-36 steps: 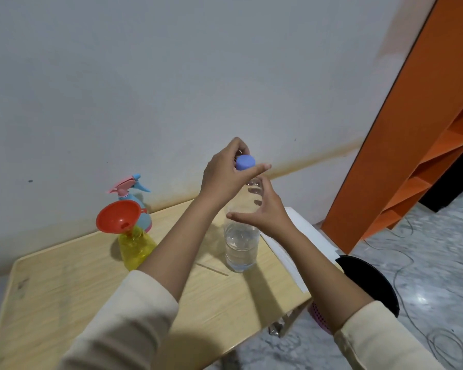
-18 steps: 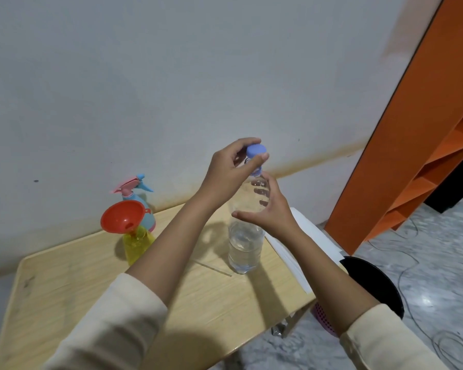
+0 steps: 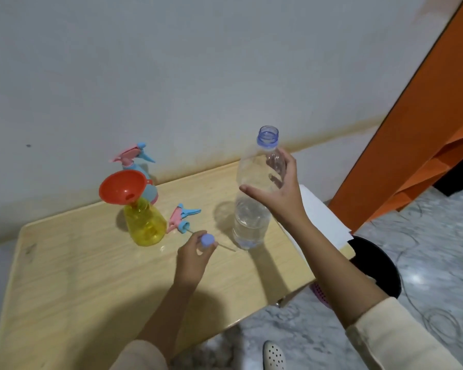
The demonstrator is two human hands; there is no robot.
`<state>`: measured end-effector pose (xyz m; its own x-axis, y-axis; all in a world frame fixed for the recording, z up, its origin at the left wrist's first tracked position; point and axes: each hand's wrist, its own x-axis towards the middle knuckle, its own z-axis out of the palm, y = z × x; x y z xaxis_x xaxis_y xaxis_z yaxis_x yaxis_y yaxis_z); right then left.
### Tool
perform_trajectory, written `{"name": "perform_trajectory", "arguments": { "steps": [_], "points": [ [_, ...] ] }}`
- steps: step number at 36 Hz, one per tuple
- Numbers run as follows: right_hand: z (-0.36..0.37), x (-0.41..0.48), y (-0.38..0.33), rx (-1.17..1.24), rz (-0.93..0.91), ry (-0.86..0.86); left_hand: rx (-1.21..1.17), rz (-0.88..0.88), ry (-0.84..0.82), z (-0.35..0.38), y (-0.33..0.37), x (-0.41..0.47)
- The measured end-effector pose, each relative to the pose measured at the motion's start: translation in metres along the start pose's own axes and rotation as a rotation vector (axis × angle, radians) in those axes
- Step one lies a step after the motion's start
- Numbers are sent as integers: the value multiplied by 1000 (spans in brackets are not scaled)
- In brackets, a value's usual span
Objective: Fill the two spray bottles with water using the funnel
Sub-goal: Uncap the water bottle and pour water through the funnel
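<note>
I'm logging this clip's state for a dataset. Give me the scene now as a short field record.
water bottle: upright on table, uncapped, partly filled
right hand: gripping the water bottle's upper body
left hand: holding blue cap low over table
yellow spray bottle: open, orange funnel seated in its neck
blue spray bottle: behind yellow one, sprayer on
loose sprayer head: lying on table

- The funnel (image 3: 122,190) sits in the spray bottle (image 3: 145,225) left of my water bottle (image 3: 253,209).
- A second spray bottle (image 3: 147,186) stands behind.
- A detached sprayer head (image 3: 181,218) lies between them.
</note>
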<state>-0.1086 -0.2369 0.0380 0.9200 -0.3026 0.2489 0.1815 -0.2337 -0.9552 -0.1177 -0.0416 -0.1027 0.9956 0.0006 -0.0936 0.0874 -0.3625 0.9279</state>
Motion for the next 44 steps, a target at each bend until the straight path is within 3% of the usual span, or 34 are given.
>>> {"name": "perform_trajectory", "arguments": {
  "steps": [13, 16, 19, 22, 25, 28, 33, 39, 44],
  "points": [
    [-8, -5, 24, 14, 7, -120, 255, 57, 14, 15, -36, -16],
    [-13, -8, 44, 8, 74, -178, 187, 50, 235, 16, -14, -14],
    [-17, -15, 67, -36, 128, -246, -64, 154, 390, 20, 36, -13],
    [-16, -19, 82, -74, 159, -292, -220, 259, 257, 26, 98, -16],
    [-9, -20, 84, -76, 167, -269, -121, 358, 130, 37, 146, -18],
    [0, -19, 85, -91, 92, -212, -34, 334, 111, 48, 168, -15],
    [9, -13, 80, -75, 40, -197, -40, 325, 158, 50, 174, -3],
    [24, 2, 73, -310, -99, -257, -180, 301, 264, 16, 159, 15],
    [33, 12, 54, -349, -188, -351, -280, 284, 330, -4, 154, 17]
  ]
}}
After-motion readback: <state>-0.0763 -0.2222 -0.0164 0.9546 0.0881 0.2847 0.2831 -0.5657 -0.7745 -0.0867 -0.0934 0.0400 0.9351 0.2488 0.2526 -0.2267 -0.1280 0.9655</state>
